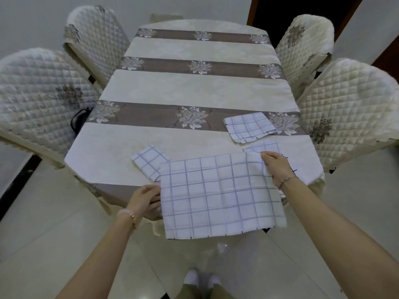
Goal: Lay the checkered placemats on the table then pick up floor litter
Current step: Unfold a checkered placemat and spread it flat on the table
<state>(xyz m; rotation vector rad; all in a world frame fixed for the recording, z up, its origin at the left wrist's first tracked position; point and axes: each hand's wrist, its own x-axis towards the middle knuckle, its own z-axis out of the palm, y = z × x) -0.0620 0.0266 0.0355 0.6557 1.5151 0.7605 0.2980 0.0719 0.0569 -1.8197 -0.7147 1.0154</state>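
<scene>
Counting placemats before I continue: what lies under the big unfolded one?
A folded placemat pokes out under the unfolded placemat's left corner, another beyond the right hand; anything more is covered.

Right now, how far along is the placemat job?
Early on. In hand: both hands, left hand and right hand, are spreading one open placemat at the table's near edge, part of it hanging off. Left: folded placemats lie unopened, another under the right hand. No floor litter shows.
</scene>
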